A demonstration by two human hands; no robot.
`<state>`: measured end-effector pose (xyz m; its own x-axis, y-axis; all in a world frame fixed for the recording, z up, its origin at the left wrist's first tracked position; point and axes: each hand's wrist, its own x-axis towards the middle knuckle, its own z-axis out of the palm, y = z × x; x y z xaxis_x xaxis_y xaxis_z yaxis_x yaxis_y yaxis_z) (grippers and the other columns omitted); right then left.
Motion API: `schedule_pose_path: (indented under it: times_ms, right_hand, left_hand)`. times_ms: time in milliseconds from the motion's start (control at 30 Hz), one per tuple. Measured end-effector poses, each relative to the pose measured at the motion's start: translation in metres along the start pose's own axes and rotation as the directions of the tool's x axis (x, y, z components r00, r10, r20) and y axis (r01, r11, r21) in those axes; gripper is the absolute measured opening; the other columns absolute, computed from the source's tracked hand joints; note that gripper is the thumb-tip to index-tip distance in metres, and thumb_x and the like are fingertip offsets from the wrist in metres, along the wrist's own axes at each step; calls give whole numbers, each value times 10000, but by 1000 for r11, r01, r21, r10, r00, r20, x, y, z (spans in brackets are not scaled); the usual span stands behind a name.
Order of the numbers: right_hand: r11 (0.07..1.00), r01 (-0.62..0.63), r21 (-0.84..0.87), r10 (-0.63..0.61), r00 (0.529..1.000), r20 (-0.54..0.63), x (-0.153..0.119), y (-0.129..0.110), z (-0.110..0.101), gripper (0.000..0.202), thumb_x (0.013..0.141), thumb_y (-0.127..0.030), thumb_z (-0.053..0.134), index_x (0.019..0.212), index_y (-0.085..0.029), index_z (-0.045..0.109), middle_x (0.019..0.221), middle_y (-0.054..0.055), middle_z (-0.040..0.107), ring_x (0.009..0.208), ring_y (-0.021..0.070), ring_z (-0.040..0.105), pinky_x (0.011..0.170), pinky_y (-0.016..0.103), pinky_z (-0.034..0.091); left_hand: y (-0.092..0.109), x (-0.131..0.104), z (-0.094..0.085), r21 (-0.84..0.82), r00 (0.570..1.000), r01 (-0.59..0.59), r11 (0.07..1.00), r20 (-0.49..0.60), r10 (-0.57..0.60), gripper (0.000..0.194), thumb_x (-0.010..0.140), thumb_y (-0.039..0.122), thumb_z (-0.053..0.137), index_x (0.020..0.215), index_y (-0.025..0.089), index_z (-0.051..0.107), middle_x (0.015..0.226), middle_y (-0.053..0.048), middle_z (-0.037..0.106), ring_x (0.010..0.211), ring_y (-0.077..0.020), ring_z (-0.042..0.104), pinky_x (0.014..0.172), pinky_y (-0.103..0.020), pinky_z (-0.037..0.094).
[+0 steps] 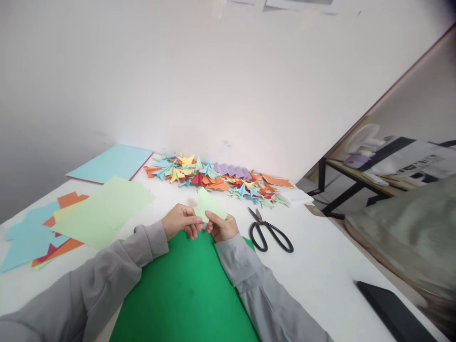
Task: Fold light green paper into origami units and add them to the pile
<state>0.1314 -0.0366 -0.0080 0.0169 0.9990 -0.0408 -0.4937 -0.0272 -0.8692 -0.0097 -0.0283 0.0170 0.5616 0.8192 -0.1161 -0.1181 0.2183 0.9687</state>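
Above the white counter [320,270] and green sheet [185,294], the left hand [182,221] and right hand [224,226] pinch the small pale green paper [210,202]; any crease is too blurred to tell. Light, even pressure should avoid wrinkles.

You pinch a pale green piece of paper [211,201] with your left hand [182,221] and right hand [223,225], near the far end of a green sheet [185,289]. Black-handled scissors [260,222] lie to your right on the white table [317,270], blades slightly apart. Beyond your hands sits a heap of colourful folded paper [199,178]; loose sheets [103,213] overlap on your left.
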Motion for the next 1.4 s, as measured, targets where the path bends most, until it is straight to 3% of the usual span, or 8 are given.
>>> schedule_pose_path:
  times_ms: [200,400,667,1133,1400]
  right_hand:
    - [994,-91,57,89,995,41,-2,-4,4,384,495,-473,697,421,-136,527,314,-33,471,263,75,406,274,204,349]
    - [968,29,-250,32,972,234,-7,3,2,462,594,-478,630,324,-160,431,227,-74,309,200,41,269,240,194,222]
    - [941,63,-332,-1,983,182,-6,7,1,497,614,-497,602,294,-177,398,221,-71,291,204,51,281,247,206,200]
    - [922,-4,-388,62,989,137,-6,5,1,583,683,-594,458,295,-159,435,209,-44,315,186,55,289,237,204,198]
    - [909,92,-408,-12,981,194,-7,7,0,481,620,-503,593,323,-164,426,231,-65,320,209,46,299,256,193,228]
  left_hand:
    - [-3,-1,1,-79,996,-65,995,-60,60,266,581,302,674,542,78,536,465,-33,576,359,-114,521,348,-230,426]
    - [-4,-2,7,-68,998,-63,996,-5,63,257,583,286,664,514,81,525,442,-29,570,329,-114,506,327,-227,412]
    - [-3,-3,9,-79,999,-38,996,3,38,216,585,238,647,508,82,519,427,-29,567,319,-117,506,318,-220,410]
    - [-4,-3,9,-79,1000,-26,997,-3,26,219,585,244,653,522,75,530,439,-32,574,308,-113,502,303,-209,396]
    - [-6,-1,6,-77,999,-51,996,-16,50,231,589,254,648,501,83,520,425,-24,557,315,-99,491,305,-199,398]
